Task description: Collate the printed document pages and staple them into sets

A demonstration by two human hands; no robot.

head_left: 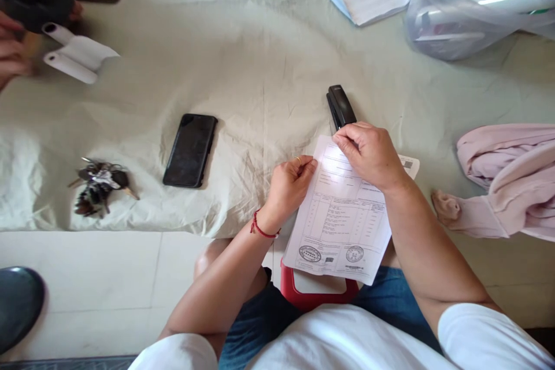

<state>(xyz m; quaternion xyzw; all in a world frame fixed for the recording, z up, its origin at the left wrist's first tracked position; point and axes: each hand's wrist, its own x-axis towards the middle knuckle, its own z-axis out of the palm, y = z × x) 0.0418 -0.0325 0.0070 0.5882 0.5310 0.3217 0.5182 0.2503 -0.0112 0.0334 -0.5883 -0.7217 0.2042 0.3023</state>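
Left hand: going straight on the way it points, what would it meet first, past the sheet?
Probably the right hand, gripping the stamped printed sheet, with the black stapler just beyond; depth is unclear.

Stapler (341, 105) seems part-covered by right hand (373, 153). Print on paper (338, 214) too small to be read. Plastic bag (451, 32) cut off at right.

Black phone (189, 151); bunch of keys (103, 184); pink fabric (515, 176), perhaps a garment
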